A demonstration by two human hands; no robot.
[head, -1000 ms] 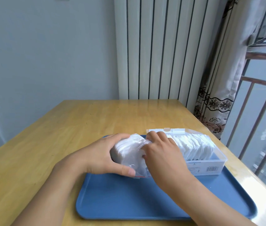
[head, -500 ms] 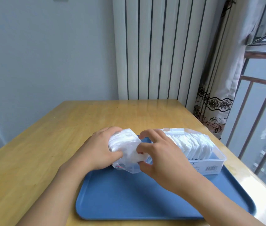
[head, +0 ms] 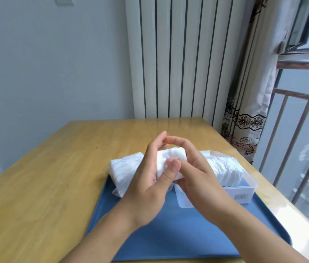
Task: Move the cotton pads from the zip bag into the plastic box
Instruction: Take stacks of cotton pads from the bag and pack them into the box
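Note:
A clear zip bag [head: 124, 168] with white cotton pads inside lies at the far left corner of the blue tray [head: 169, 236]. Just right of it, a small stack of cotton pads [head: 170, 158] is held above the tray between both hands. My left hand [head: 148, 185] grips the stack with its thumb on the near face and its fingers behind. My right hand [head: 197, 177] curls over the stack's top and right side. The clear plastic box [head: 244, 192] stands on the tray to the right, with a row of upright pads [head: 225, 168] in it.
The tray lies on a wooden table [head: 55, 168], close to its right edge. A white radiator [head: 169, 57] stands behind the table. A patterned curtain [head: 248, 103] and a window railing [head: 301, 139] are at the right.
A stack of pads has come out of the bag. My left hand has let go of the bag, which now lies on the tray, and both hands hold the stack, raised toward the box.

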